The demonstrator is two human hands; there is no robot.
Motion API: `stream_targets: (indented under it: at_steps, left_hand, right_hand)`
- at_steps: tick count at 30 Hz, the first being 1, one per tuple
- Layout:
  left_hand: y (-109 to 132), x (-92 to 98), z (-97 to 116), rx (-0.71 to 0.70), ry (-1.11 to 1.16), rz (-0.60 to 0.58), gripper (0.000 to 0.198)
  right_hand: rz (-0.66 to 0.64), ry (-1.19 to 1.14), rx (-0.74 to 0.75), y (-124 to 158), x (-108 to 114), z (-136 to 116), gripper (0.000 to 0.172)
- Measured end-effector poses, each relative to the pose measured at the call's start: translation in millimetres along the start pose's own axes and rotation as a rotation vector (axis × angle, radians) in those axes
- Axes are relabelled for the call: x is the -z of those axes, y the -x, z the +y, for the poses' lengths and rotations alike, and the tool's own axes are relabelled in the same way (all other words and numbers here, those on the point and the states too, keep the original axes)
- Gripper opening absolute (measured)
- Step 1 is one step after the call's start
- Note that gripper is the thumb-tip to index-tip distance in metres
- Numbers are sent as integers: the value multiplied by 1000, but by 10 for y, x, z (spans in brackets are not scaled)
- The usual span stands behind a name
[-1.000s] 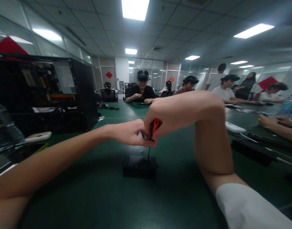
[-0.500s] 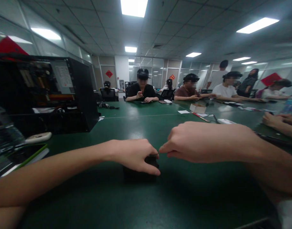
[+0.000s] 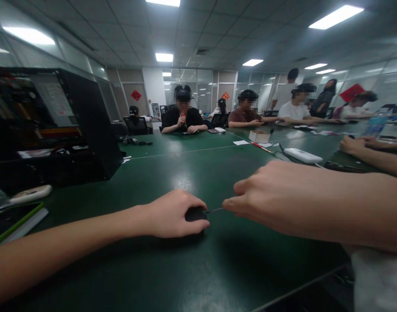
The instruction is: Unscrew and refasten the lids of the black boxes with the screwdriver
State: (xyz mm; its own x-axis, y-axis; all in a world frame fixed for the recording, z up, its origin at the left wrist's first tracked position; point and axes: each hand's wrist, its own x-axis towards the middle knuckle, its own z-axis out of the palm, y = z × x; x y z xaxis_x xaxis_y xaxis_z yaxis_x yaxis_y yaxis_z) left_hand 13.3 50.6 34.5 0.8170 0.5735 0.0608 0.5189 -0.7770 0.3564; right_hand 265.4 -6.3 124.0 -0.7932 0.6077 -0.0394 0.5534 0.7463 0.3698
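My left hand (image 3: 170, 214) is wrapped round a black computer mouse (image 3: 194, 214) that sits on the green table (image 3: 172, 273). Its thumb and index finger curve along the mouse's two sides, and the palm hides the rear. From the mouse's right end a thin, straight dark cord (image 3: 215, 210) runs to my right hand (image 3: 266, 199). There, thumb and index finger pinch the strand above the table while the other fingers curl in. Whatever part of the strand lies inside the right hand is hidden.
An opened black computer case (image 3: 84, 130) stands at left, near a green-edged phone (image 3: 18, 223). Ahead right lie a small box (image 3: 259, 137), paper (image 3: 241, 142) and a white power strip (image 3: 302, 156). Several people sit around the table; a co-worker's hands (image 3: 354, 145) rest at right.
My right hand has drawn away to the right from my left hand, so more of the cord shows between them. The left hand still grips the mouse. The view has shifted.
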Motion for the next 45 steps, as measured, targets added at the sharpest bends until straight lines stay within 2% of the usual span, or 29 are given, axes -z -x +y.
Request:
stream_targets:
  at_steps: [3,7,15,25,33,37,45]
  left_hand:
    - [3,31,-6,-51,5,-10,46]
    - [-4,45,-31,-111,26,-23,41]
    - [-8,39,-39,-161,21,7,37]
    - [-4,48,-25,-161,11,-16,37]
    - [1,42,-39,-141,34,-12,36]
    - [1,36,-54,-151,59,12,35]
    - [7,36,-54,-181,28,4,32]
  right_hand:
    - [-38,-2,104,-71,44,-11,22]
    - [-50,5,143,-123,64,-29,19]
    - [36,20,151,-99,60,32,18]
    - [7,-26,216,-177,70,114,21]
    - [-126,-188,251,-386,172,240,24]
    - [-215,-344,279,-547,159,416,27]
    - [-487,-691,372,-1017,-253,885,56]
